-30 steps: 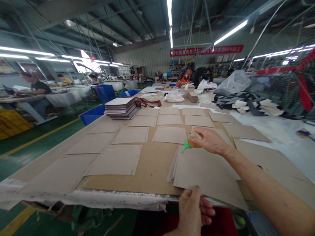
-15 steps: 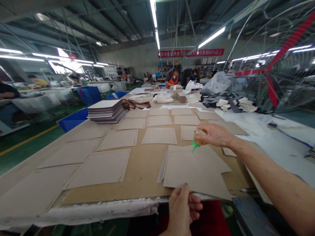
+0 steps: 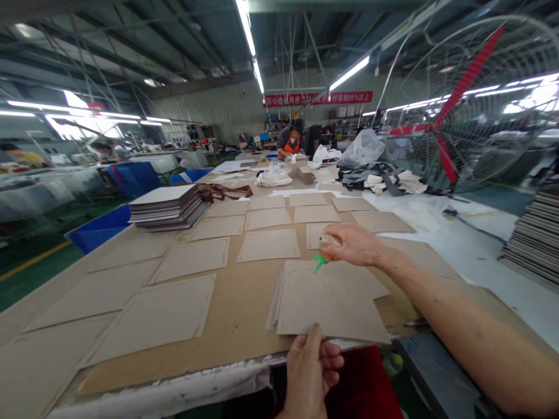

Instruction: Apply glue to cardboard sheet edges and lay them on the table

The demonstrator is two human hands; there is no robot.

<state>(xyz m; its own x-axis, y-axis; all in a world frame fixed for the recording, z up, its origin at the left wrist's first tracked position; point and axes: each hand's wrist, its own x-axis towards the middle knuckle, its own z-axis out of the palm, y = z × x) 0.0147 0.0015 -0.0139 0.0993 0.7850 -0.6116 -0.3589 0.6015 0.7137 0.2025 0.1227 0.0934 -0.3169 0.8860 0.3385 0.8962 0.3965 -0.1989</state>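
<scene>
My left hand (image 3: 311, 368) pinches the near edge of a stack of grey-brown card sheets (image 3: 328, 299) at the table's front edge. My right hand (image 3: 354, 244) is wrapped round a small glue bottle (image 3: 328, 248) with a green nozzle, tilted down, its tip just over the far edge of the top sheet. Several single card sheets (image 3: 269, 244) lie in rows on the brown board-covered table (image 3: 238, 314) beyond and to the left.
A pile of dark-edged boards (image 3: 168, 205) sits at the left, another pile (image 3: 535, 237) at the far right. A big fan with red blades (image 3: 458, 110) stands right. Bags and scraps (image 3: 384, 177) lie further back, where a person (image 3: 292, 139) works. Blue bins (image 3: 102, 227) stand left.
The view has swung to the right, bringing the fan and right-hand pile into sight. Both hands keep their hold; the bottle stays at the stack's far edge.
</scene>
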